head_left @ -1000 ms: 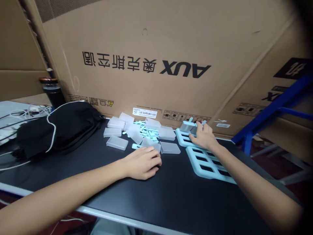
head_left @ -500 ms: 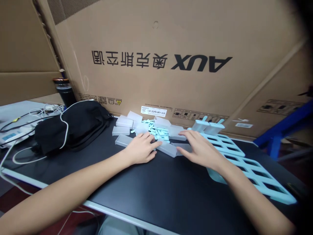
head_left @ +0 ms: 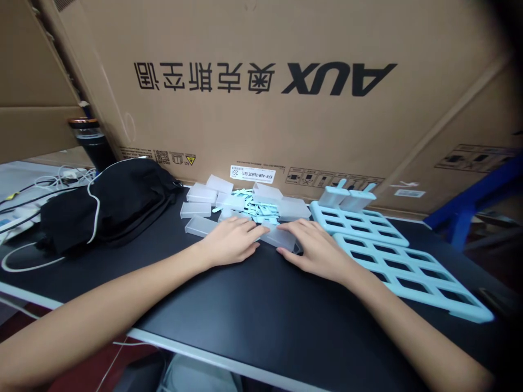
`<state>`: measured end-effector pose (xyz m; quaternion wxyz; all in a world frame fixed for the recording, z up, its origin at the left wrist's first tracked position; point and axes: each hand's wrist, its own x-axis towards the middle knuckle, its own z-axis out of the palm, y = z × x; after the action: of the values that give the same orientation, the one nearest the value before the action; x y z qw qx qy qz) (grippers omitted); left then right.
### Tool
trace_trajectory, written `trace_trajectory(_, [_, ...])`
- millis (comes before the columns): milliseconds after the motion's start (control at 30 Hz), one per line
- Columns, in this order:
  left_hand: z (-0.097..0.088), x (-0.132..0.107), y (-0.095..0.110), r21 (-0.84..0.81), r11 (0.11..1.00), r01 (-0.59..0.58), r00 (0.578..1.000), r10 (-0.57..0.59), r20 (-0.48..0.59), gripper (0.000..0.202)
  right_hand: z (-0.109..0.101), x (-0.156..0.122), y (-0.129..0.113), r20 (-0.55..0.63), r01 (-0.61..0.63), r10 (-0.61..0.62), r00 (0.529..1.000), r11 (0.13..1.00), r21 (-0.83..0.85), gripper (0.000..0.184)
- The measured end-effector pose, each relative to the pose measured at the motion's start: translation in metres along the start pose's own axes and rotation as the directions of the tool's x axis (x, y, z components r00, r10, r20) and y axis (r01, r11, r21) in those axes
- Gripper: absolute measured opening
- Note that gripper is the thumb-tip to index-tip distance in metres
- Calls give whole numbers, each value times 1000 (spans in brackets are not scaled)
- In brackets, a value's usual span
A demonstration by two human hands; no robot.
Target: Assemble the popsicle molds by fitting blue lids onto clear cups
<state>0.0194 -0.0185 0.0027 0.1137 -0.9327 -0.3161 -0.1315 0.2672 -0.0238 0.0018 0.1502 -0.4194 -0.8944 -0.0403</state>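
Frosted case [head_left: 279,237], one, left hand [head_left: 231,242] and right hand [head_left: 316,251] resting flat-fingered on it, two blue trays [head_left: 402,238] beside

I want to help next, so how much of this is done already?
Only a little. Two cups with sticks stand in the far rack; its other slots and the whole near rack are empty. The left hand and right hand rest on one clear cup by the pile. Many cups and sticks wait there, so most is left.
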Motion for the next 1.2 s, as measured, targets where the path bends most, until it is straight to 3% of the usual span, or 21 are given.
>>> trace_trajectory(133, [-3,-1,-1,-132,991,19,1000,-20,-3,43,-2,-1,1,-72,-16,17,997,1000,22,38])
trace_trajectory(267, [-9,-2,-1,-157,987,34,999,-37,-20,56,-2,-2,3,-168,-112,125,978,990,86,45])
trace_trajectory(467, [-8,-2,-6,-104,995,4,999,0,42,22,4,0,3,-359,-177,280,890,939,294,48])
trace_trajectory(600, [-6,-2,-8,-169,984,-64,996,73,49,28,-6,0,-2,-476,-152,295,829,937,314,41])
trace_trajectory(767, [-7,-4,-10,-231,968,-104,991,121,62,27,-21,-5,-2,-498,-163,322,805,927,337,28])
trace_trajectory(867, [-7,-4,-12,-316,946,-69,993,97,73,23,-20,-8,0,-474,-115,306,825,914,390,29])
trace_trajectory(1000, [-6,-4,-15,-401,916,-36,995,72,75,28,-18,-10,-3,-398,-35,232,888,895,444,38])
trace_trajectory(1200, [-6,-4,-16,-399,915,-52,997,72,33,28,-14,-9,-13,-345,51,80,935,933,355,39])
